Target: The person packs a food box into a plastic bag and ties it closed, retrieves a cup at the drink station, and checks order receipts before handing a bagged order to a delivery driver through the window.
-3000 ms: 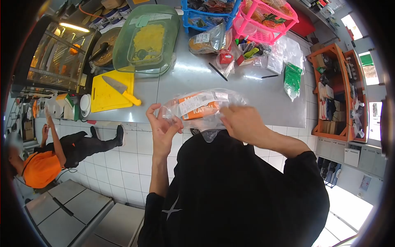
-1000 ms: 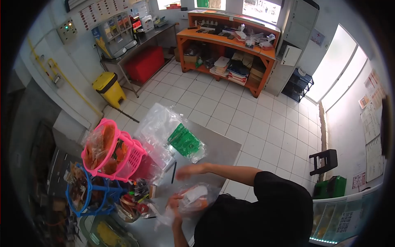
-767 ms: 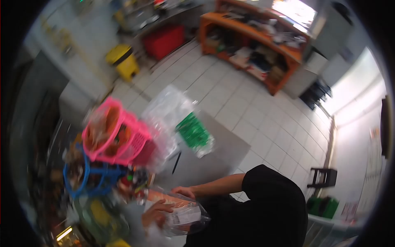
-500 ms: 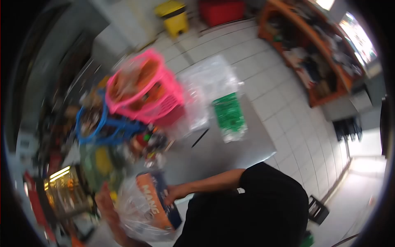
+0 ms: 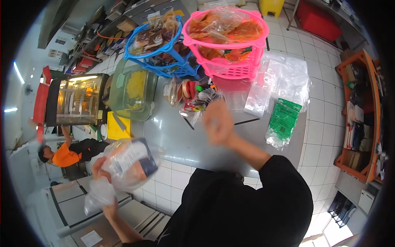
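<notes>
Holding the clear bag (image 5: 138, 169) in pinching fingers, the left hand (image 5: 100, 168) has swung it left, by the bench's (image 5: 173, 140) near side, so one hand carries it now. The right hand (image 5: 219, 123) is over the bench, fingers too blurry to tell. Writing on the white label (image 5: 129, 157) and green packet (image 5: 284, 121) is too fuzzy to read.

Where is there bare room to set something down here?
The steel table is bare between the green container and left black stick, and along its near edge between the right forearm and green packet. Crowded: its back, with blue basket, pink basket, clear bags.
</notes>
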`<state>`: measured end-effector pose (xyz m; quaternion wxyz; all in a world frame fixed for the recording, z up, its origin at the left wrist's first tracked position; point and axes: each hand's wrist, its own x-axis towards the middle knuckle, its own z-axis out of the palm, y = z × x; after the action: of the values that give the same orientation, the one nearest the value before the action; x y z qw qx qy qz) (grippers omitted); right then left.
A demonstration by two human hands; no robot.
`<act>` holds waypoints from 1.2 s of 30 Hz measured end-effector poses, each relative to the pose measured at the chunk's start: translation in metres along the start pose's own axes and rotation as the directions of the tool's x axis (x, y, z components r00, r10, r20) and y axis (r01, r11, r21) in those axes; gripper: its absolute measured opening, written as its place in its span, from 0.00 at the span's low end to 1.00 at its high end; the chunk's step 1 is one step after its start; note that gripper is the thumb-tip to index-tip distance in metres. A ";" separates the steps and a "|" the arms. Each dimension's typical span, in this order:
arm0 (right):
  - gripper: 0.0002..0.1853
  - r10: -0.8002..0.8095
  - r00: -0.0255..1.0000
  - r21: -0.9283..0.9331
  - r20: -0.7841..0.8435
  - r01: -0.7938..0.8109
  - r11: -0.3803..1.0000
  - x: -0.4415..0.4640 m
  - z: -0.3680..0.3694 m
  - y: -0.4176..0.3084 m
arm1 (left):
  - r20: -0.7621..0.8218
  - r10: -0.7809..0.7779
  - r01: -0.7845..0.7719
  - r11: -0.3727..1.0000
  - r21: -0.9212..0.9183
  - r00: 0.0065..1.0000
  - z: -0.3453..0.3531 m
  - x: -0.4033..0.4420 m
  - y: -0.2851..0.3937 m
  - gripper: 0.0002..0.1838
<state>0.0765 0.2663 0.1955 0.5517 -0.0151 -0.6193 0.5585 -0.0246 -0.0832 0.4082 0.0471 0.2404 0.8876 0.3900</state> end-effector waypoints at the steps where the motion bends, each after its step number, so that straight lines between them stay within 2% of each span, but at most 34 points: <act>1: 0.09 0.013 0.999 -0.120 -0.033 -0.017 0.993 0.041 -0.013 0.011 | 0.074 0.026 -0.021 0.998 -0.059 0.997 0.005 -0.003 -0.004 0.16; 2: 0.06 0.264 0.965 -0.198 0.006 -0.257 0.946 0.067 -0.026 0.023 | 0.036 -0.067 0.074 0.966 -0.248 0.997 0.011 -0.004 -0.022 0.20; 3: 0.07 0.421 0.891 -0.313 0.168 -0.356 0.880 0.084 -0.040 0.052 | 0.019 -0.165 0.157 0.888 -0.432 0.986 0.022 -0.005 -0.050 0.24; 4: 0.10 0.566 0.768 -0.442 0.300 -0.414 0.796 0.095 -0.050 0.083 | 0.021 -0.257 0.217 0.767 -0.604 0.966 0.036 -0.006 -0.081 0.28; 5: 0.11 0.567 0.687 -0.537 0.455 -0.296 0.790 0.098 -0.052 0.110 | 0.063 -0.216 0.208 0.759 -0.616 0.974 0.049 -0.007 -0.114 0.27; 7: 0.14 0.587 0.432 -0.644 0.685 -0.017 0.764 0.088 -0.050 0.159 | 0.136 -0.160 0.209 0.788 -0.579 0.978 0.079 -0.009 -0.156 0.25; 8: 0.13 0.540 0.452 -0.633 0.710 0.074 0.770 0.078 -0.048 0.176 | 0.167 -0.150 0.217 0.822 -0.526 0.974 0.102 -0.013 -0.162 0.24; 10: 0.13 0.440 0.466 -0.594 0.768 0.258 0.762 0.066 -0.040 0.196 | 0.264 -0.125 0.206 0.930 -0.306 0.956 0.142 -0.022 -0.179 0.21; 11: 0.13 0.502 0.407 -0.628 0.763 0.278 0.727 0.071 -0.033 0.196 | 0.427 0.029 0.025 0.992 -0.120 0.904 0.163 -0.027 -0.201 0.20; 12: 0.14 0.563 0.347 -0.657 0.750 0.299 0.692 0.075 -0.025 0.195 | 0.596 0.131 -0.191 0.981 0.038 0.792 0.181 -0.035 -0.214 0.19; 13: 0.14 0.621 0.285 -0.683 0.730 0.320 0.656 0.077 -0.017 0.194 | 0.519 0.349 -0.250 0.935 -0.254 0.780 0.206 -0.020 -0.177 0.21; 15: 0.14 0.682 0.206 -0.707 0.702 0.318 0.631 0.078 -0.008 0.204 | 0.549 0.374 -0.346 0.925 -0.158 0.748 0.240 -0.039 -0.174 0.22; 16: 0.13 0.710 0.172 -0.721 0.682 0.317 0.616 0.077 -0.005 0.209 | 0.519 0.485 -0.530 0.845 -0.072 0.704 0.247 -0.040 -0.152 0.23; 19: 0.12 0.673 0.221 -0.701 0.706 0.351 0.620 0.074 -0.006 0.210 | 0.566 0.387 -0.490 0.871 0.034 0.728 0.265 -0.062 -0.164 0.26; 22: 0.11 0.688 0.266 -0.738 0.675 0.218 0.639 0.083 -0.011 0.197 | 0.609 0.428 -0.502 0.863 -0.056 0.668 0.255 -0.061 -0.172 0.29; 25: 0.11 0.646 0.518 -0.812 0.560 0.188 0.553 0.103 -0.023 0.130 | 0.693 0.483 -0.565 0.815 -0.131 0.536 0.234 -0.049 -0.173 0.24; 26: 0.10 0.598 0.627 -0.785 0.500 0.036 0.618 0.100 -0.028 0.104 | 0.729 0.490 -0.578 0.800 -0.159 0.478 0.230 -0.045 -0.176 0.23; 28: 0.07 0.510 0.802 -0.635 0.311 -0.224 0.739 0.080 -0.033 0.048 | 0.758 0.482 -0.454 0.847 -0.276 0.439 0.241 -0.036 -0.200 0.20; 29: 0.07 0.573 0.790 -0.592 0.219 -0.360 0.722 0.063 -0.028 0.021 | 0.776 0.475 -0.377 0.866 -0.329 0.414 0.246 -0.036 -0.208 0.18; 30: 0.07 0.638 0.760 -0.531 0.127 -0.491 0.691 0.040 -0.023 -0.004 | 0.747 0.528 -0.388 0.838 -0.383 0.403 0.246 -0.034 -0.207 0.18; 31: 0.07 0.667 0.733 -0.375 0.134 -0.586 0.718 0.005 -0.025 -0.013 | 0.718 0.572 -0.393 0.812 -0.430 0.397 0.243 -0.029 -0.203 0.17; 33: 0.05 0.739 0.671 -0.332 0.052 -0.687 0.647 -0.066 -0.008 -0.027 | 0.677 0.623 -0.399 0.778 -0.485 0.391 0.248 -0.028 -0.206 0.15; 34: 0.05 0.782 0.623 -0.250 -0.010 -0.759 0.601 -0.107 0.001 -0.024 | 0.664 0.635 -0.409 0.768 -0.492 0.394 0.253 -0.027 -0.211 0.15; 36: 0.04 0.852 0.516 -0.123 -0.088 -0.855 0.505 -0.183 0.025 -0.024 | 0.751 0.533 -0.449 0.822 -0.350 0.390 0.259 -0.034 -0.209 0.15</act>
<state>0.1454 0.1245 0.0967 0.2074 -0.3637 -0.5675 0.7089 -0.0060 -0.0468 0.0763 0.3494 0.6418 0.6287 0.2661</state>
